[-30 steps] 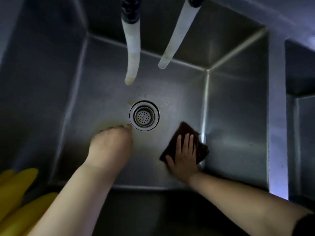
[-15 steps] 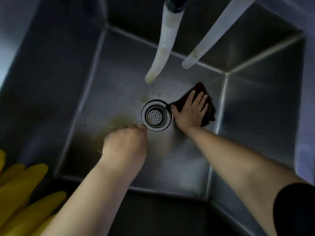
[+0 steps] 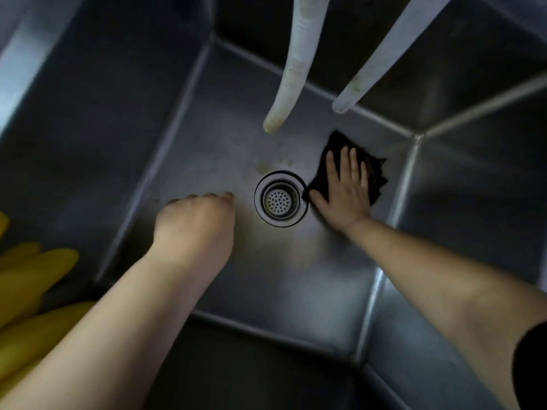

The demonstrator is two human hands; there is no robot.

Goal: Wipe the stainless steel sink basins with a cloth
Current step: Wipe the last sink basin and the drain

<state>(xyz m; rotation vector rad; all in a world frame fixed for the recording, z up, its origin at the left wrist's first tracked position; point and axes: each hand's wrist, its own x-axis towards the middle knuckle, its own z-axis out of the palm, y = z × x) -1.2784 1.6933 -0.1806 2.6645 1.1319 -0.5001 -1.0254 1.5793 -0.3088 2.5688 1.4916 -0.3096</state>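
**Two hands in basin: cloth beside drain**

The right hand [image 3: 344, 192] pressed flat, fingers straight, on the dark cloth [image 3: 371, 164], which lay on the sink basin [image 3: 296, 276] floor, touching the drain strainer [image 3: 280, 199] on its right side. The left hand [image 3: 195, 220] rested opposite, fingers curled under, holding nothing visible. Unwiped stains [image 3: 272, 167] lay just beyond the drain, nearer the right hand.

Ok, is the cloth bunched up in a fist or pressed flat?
Pressed flat. The right hand lies on the dark cloth with straight fingers, against the sink floor beside the drain.
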